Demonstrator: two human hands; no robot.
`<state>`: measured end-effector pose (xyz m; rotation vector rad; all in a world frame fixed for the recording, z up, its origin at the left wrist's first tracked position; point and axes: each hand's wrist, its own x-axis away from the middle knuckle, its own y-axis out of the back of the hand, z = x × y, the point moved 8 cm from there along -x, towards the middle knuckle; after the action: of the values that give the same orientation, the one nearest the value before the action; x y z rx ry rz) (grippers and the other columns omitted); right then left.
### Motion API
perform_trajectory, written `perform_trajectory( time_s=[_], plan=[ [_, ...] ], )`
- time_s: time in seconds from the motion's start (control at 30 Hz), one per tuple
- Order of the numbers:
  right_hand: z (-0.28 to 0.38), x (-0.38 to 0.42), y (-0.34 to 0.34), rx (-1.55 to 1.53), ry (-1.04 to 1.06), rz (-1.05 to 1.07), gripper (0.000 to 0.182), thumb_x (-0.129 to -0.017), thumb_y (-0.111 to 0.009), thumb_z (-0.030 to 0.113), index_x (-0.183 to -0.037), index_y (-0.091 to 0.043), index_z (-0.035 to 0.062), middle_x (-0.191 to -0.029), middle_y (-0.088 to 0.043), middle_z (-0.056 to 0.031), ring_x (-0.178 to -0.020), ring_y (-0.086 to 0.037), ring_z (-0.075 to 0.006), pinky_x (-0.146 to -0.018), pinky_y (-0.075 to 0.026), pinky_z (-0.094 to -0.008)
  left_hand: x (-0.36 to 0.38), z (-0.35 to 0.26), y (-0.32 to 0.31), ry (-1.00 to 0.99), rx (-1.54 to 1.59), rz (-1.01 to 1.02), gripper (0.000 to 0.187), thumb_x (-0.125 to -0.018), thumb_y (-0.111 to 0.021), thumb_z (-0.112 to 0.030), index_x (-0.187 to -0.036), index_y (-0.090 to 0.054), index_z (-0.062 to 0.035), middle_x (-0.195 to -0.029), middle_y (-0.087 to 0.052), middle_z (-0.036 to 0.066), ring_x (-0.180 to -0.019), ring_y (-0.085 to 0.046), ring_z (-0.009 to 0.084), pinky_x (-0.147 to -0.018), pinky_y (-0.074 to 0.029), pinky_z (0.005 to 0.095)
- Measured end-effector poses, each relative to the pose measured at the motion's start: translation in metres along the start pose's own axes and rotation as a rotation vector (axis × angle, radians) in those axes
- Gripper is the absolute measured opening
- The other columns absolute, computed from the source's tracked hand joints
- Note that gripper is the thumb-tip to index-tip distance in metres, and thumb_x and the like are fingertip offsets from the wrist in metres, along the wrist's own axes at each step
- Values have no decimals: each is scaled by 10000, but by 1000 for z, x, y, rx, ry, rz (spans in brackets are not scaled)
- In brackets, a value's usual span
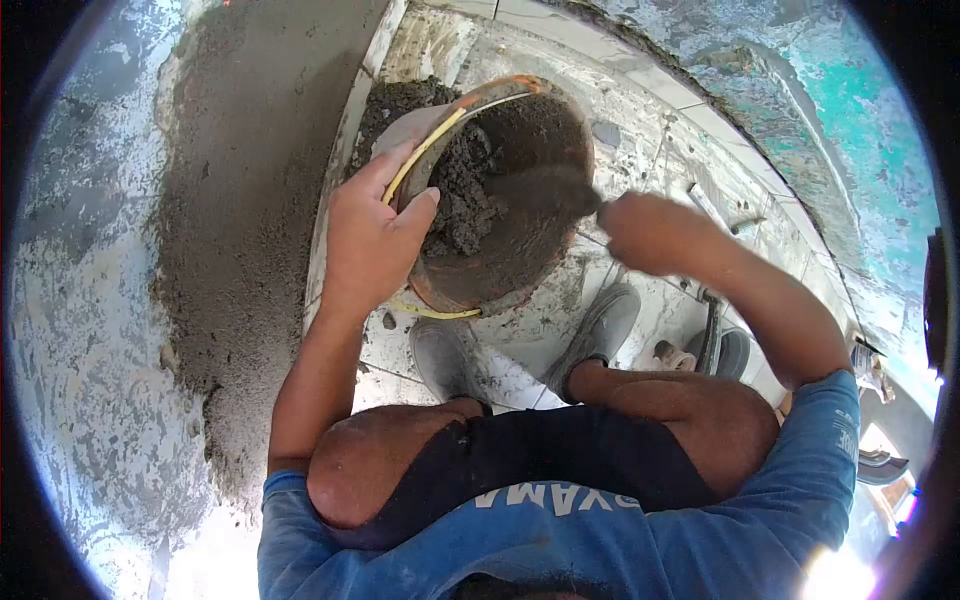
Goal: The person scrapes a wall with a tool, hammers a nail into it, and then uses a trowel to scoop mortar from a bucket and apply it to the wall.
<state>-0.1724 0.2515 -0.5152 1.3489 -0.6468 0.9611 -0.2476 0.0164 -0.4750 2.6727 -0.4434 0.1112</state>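
Note:
A round, mortar-stained bucket [520,270] stands tilted on the tiled floor, with grey wet mortar [462,200] along its left inner side. My left hand [380,225] grips the left rim, its thumb and fingers around the edge beside a yellow handle [425,152]. At the bucket's right side my right hand [650,233] is closed on the handle of a trowel. The dark trowel blade [545,190] reaches into the bucket near the mortar; motion blurs its outline.
Fresh mortar coats the wall strip [250,200] at left. More mortar [395,110] lies behind the bucket. Grey shoes [610,320] are below it. A hammer-like tool [711,335] and a pair of footwear [733,352] lie at right, near a painted wall [850,110].

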Motion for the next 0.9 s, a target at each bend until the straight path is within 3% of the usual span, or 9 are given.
perform_trajectory(
  time_s=[0.07, 0.17, 0.3, 0.37, 0.5, 0.57, 0.67, 0.73, 0.9],
  plan=[
    [20, -20, -30, -53, 46, 23, 249, -801, -504, 67, -943, -664, -61, -957, -655, -257, -916, -656, -390, -801, -533, -452, -1, -1, 0, -22, 8, -7, 439, -781, -641, -57, -1192, -569, 78, -1110, -648, 209, -1025, -631, 222, -905, -462, 309],
    [35, -38, -31, 150, 251, 31, 248, -852, -555, 176, -850, -697, -27, -891, -684, -202, -886, -668, -379, -756, -549, -430, -2, 1, 0, 4, -18, -5, 444, -773, -648, -66, -1188, -573, 73, -1105, -649, 208, -1019, -635, 233, -903, -463, 311],
    [32, -51, 13, 194, 57, -93, 281, -880, -569, 240, -851, -712, 0, -870, -693, -178, -890, -679, -348, -734, -558, -408, -2, -2, -1, 14, -20, 6, 444, -764, -655, -71, -1183, -582, 56, -1108, -649, 206, -1018, -637, 238, -902, -463, 311],
    [43, -74, 41, 195, 159, -365, 274, -917, -526, 222, -941, -719, 29, -966, -691, -185, -966, -671, -319, -748, -563, -400, -1, -5, -1, 22, -7, 2, 439, -762, -655, -68, -1179, -586, 51, -1107, -649, 207, -1014, -639, 240, -899, -464, 310],
    [49, -151, 26, 222, 84, -328, 269, -926, -503, 172, -1082, -687, 52, -1111, -659, -187, -1064, -637, -317, -809, -550, -427, 3, -8, -10, -53, -88, 37, 449, -780, -649, -79, -1203, -575, 50, -1084, -648, 162, -986, -608, 177, -889, -451, 294],
    [46, -164, 23, -34, 0, -311, 316, -922, -508, 147, -1203, -628, 67, -1224, -611, -179, -1134, -600, -315, -880, -523, -436, 4, -10, -12, -88, -71, 38, 450, -783, -647, -79, -1207, -572, 52, -1102, -647, 172, -1001, -610, 181, -895, -452, 299],
    [35, -197, 10, -101, -66, -317, 334, -924, -516, 154, -1234, -608, 70, -1228, -615, -158, -1151, -591, -298, -910, -506, -423, 8, -16, -12, -110, -95, 37, 446, -786, -643, -71, -1207, -569, 58, -1124, -643, 186, -1025, -611, 187, -906, -454, 306],
    [35, -199, 12, -88, -77, -306, 332, -925, -521, 164, -1230, -611, 70, -1230, -616, -150, -1152, -592, -289, -910, -506, -410, 6, -17, -10, -68, -95, 10, 424, -742, -628, -37, -1156, -594, 48, -1124, -637, 224, -1048, -631, 312, -932, -458, 343],
    [31, -217, 12, -157, -127, -331, 377, -917, -513, 211, -1268, -563, 82, -1273, -590, -140, -1146, -594, -294, -896, -510, -447, 1, -5, -8, -36, 4, 5, 441, -749, -636, -48, -1177, -588, 47, -1115, -646, 212, -1042, -635, 280, -931, -455, 332]
  ],
)
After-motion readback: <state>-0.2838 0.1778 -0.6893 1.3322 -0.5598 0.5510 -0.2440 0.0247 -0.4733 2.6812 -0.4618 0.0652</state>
